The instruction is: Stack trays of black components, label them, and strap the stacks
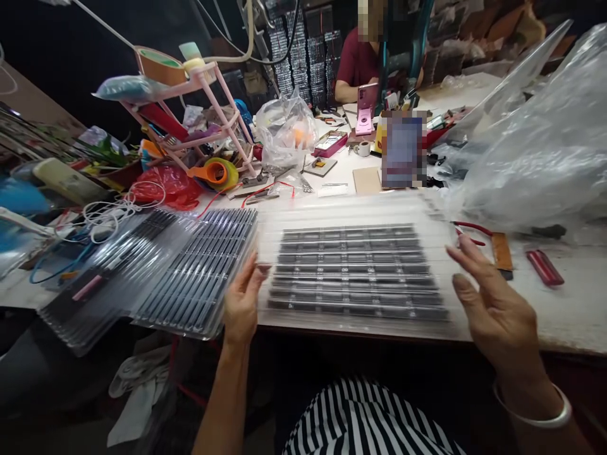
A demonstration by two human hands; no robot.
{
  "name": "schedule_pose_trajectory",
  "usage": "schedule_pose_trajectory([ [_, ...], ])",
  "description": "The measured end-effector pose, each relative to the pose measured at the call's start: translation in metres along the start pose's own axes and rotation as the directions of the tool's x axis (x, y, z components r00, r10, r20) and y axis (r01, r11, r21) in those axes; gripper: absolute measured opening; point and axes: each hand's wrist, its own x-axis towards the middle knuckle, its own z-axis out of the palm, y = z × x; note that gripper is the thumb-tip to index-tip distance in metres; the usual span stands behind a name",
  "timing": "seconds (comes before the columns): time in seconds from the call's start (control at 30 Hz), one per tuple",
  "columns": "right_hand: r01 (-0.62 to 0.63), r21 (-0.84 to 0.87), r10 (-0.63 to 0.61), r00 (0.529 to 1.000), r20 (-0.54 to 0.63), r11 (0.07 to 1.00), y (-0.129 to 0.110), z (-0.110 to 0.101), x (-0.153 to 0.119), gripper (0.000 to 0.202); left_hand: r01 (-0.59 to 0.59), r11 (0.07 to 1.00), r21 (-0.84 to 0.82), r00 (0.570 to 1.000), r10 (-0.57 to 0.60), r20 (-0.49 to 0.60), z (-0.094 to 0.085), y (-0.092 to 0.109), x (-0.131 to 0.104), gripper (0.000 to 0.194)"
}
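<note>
Clear plastic tray (341, 215) w/ rows of dark strips (344, 270) on white tabletop (573, 319). L hand (241, 308) at tray's L edge, fingers half curled, thumb close; grip can't tell, blurry. R hand (497, 313) loosely open, nothing held, nr tray's R edge. Red-handled pliers (474, 226) R of tray.

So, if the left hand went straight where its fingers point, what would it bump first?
Probably the clear tray with dark rows; the left hand may already touch its edge, but depth is unclear.
</note>
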Motion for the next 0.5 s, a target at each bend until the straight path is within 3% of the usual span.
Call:
schedule_pose_trajectory([
  [0.1, 0.05, 0.106, -0.043, 0.997, -0.065, 0.993, -0.01, -0.007, 0.005, 0.042, -0.062, 0.983, -0.171, 0.967, 0.017, -0.252, -0.024, 0.021, -0.001, 0.055],
  [0.2, 0.002, -0.004, -0.002, 0.996, -0.085, 1.0, 0.0, -0.011, 0.004, 0.038, -0.127, 0.979, -0.162, 0.858, 0.027, -0.513, -0.071, 0.022, 0.003, 0.059],
  [0.27, -0.09, -0.066, 0.086, 0.995, -0.058, 0.994, 0.012, -0.011, 0.001, 0.036, -0.105, 0.985, -0.135, 0.8, 0.003, -0.6, -0.106, 0.011, 0.004, 0.058],
  [0.33, -0.143, -0.09, 0.141, 0.99, -0.03, 0.986, 0.024, -0.01, -0.004, 0.035, -0.038, 0.996, -0.079, 0.764, -0.022, -0.645, -0.134, -0.004, 0.003, 0.06],
  [0.4, -0.131, -0.112, 0.13, 0.991, -0.009, 0.985, 0.032, -0.007, -0.008, 0.035, 0.092, 0.993, 0.074, 0.71, -0.013, -0.705, -0.151, -0.017, -0.001, 0.061],
  [0.5, -0.115, -0.163, 0.119, 0.993, 0.012, 0.98, 0.037, -0.005, -0.013, 0.036, 0.276, 0.908, 0.316, 0.632, 0.076, -0.771, -0.156, -0.021, -0.009, 0.058],
])
